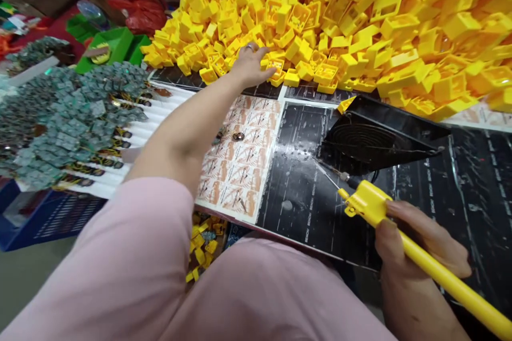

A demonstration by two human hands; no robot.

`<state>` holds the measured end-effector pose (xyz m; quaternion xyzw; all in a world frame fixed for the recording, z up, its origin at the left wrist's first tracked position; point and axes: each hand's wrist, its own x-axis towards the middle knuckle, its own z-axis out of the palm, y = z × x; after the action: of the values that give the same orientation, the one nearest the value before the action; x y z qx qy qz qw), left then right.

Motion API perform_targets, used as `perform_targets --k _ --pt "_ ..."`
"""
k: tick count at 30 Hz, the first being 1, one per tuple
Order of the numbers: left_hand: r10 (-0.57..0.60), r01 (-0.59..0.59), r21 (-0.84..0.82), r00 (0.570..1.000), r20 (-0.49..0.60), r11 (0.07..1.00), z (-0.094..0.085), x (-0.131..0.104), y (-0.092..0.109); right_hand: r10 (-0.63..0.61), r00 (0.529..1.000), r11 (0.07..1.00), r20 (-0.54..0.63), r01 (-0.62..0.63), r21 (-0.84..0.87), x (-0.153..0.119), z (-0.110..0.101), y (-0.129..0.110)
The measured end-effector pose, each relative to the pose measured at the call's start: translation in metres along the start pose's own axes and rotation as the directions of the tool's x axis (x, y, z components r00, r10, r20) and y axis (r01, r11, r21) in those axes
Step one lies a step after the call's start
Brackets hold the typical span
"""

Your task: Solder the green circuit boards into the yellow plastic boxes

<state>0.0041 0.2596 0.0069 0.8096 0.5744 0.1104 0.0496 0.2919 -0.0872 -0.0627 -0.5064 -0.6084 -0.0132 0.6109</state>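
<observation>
My left hand (253, 65) stretches forward to the near edge of a big heap of yellow plastic housings (304, 16). Its fingers are apart, with small housings right by the thumb; no housing shows in its grip. My right hand (416, 240) is closed round the yellow handle of a soldering iron (370, 202). Its thin metal tip points up and left, above a black printed sheet (296, 181) on the table. Two small round parts (238, 137) lie on the brown-patterned sheet (244, 170) below my left forearm.
A black box with a round grille (360, 138) stands beyond the iron's tip. At left, many green circuit boards with wires (76, 117) lie over white strips. Green bins (108, 45) stand behind them, and a blue basket (60, 221) sits lower left. More yellow pieces (204, 245) are below the table edge.
</observation>
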Motion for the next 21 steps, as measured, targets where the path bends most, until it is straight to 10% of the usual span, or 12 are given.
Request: perform_targets --k 4,8,17,21 --pt "-0.153 0.154 -0.03 0.988 0.027 0.988 0.019 0.035 0.017 0.042 0.999 0.997 0.035 -0.039 -0.065 0.011 0.003 -0.021" --pt "-0.071 0.075 -0.051 0.994 0.082 0.996 0.024 0.016 0.029 -0.056 0.99 0.998 0.132 0.057 -0.002 0.019 0.002 -0.025" --pt "0.302 -0.247 -0.19 0.88 0.367 0.95 -0.001 -0.141 0.068 -0.099 0.994 0.995 -0.052 0.098 -0.018 0.009 0.009 -0.013" --pt "0.342 -0.243 -0.418 0.922 0.182 0.876 -0.016 -0.203 0.066 -0.135 0.97 0.991 -0.202 0.135 -0.012 0.01 0.006 -0.023"
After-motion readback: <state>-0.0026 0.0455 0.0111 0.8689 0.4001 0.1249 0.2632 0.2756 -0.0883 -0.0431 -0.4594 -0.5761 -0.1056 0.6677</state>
